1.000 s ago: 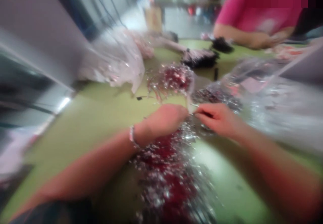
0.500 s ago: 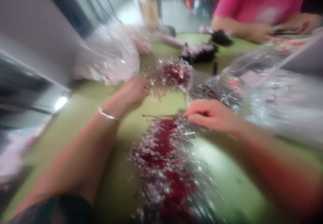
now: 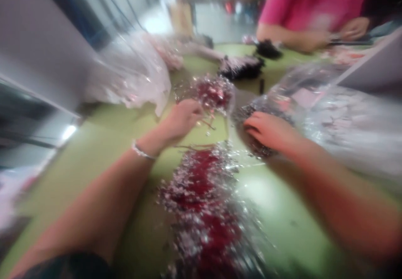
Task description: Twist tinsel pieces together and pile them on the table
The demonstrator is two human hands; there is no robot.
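Note:
My left hand (image 3: 184,120), with a bracelet at the wrist, is closed beside a red and silver bundle (image 3: 215,94); thin reddish strands show at its fingertips, but its grip is blurred. Over a clear bag of dark, shiny pieces (image 3: 266,149), my right hand (image 3: 268,130) has its fingers curled, and what they hold, if anything, is hidden. Between my forearms, a long row of dark red and silver sprigs (image 3: 204,178) runs down the green table (image 3: 125,124) toward me.
Clear plastic bags with pale contents lie at the left (image 3: 138,78) and right (image 3: 345,115). Black and pink bundles (image 3: 241,67) sit farther back. Across the table is a person in a pink top (image 3: 289,11), hands on the table.
My left hand has moved right, nearer the red and silver bundle. My right hand has left the top of the sprig row and moved right and slightly up, over the bag of dark pieces.

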